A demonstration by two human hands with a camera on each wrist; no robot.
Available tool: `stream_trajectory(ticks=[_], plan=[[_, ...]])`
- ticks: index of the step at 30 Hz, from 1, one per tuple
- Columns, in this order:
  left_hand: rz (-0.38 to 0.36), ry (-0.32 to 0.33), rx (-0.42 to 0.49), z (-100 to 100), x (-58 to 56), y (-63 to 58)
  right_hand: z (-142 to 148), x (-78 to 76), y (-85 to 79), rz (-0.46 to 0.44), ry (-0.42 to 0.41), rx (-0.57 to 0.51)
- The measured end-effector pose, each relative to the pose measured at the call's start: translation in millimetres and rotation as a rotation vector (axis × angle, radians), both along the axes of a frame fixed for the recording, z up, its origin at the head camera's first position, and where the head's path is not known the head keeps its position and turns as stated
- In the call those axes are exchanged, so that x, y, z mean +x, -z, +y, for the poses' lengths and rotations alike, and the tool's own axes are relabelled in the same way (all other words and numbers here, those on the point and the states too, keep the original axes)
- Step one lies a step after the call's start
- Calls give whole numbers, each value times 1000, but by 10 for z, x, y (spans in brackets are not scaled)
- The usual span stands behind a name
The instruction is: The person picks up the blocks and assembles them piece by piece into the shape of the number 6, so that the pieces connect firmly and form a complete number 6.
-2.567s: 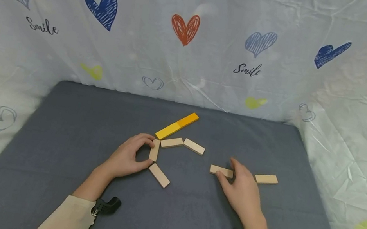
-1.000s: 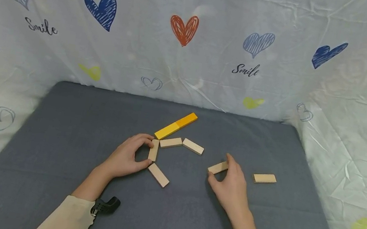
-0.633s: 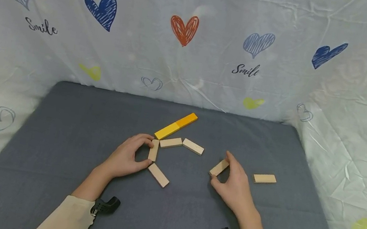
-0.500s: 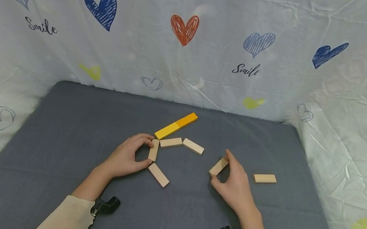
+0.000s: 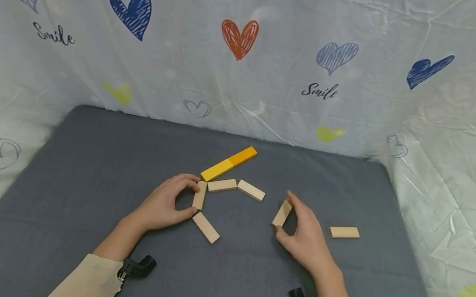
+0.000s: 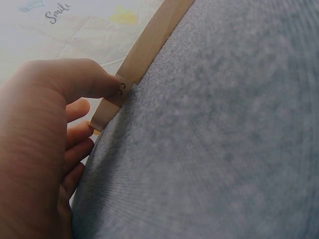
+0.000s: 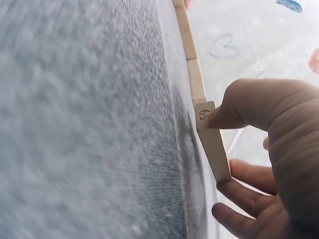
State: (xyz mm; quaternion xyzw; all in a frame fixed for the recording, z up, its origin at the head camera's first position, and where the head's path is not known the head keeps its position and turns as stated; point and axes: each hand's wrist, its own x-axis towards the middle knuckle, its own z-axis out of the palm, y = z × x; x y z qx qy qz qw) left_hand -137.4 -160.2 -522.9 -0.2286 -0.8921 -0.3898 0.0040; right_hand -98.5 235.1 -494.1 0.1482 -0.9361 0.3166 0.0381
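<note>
1. Now pinching a wooden block (image 5: 282,213) by both ends in the right hand (image 5: 305,236), just left of the palm, with long axis running away from the body and slightly rightward.
2. Likewise pinching a second block (image 5: 199,195) endwise in the left hand (image 5: 169,202), well apart.
3. Leaving a gap of grey cloth (image 5: 251,217) between wooden block and angled block (image 5: 251,190), with wider room nearer the body; well left of a loose block (image 5: 344,232).
</note>
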Motion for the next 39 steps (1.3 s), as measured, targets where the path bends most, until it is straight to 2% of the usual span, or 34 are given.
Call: stream_trajectory(ticks=[14,26,31,39], plan=[[18,11,0,-7,-3,19,2,-75,-43,-106,-97,-72],[20,6,-1,2,-10,-13,-13,-164,-77,-136,-195,-93],[17,3,-6,8,-12,-30,-29,-187,-89,-138,-208,-96],[17,0,-4,4,1,8,-72,-188,-74,-153,-228,-97]])
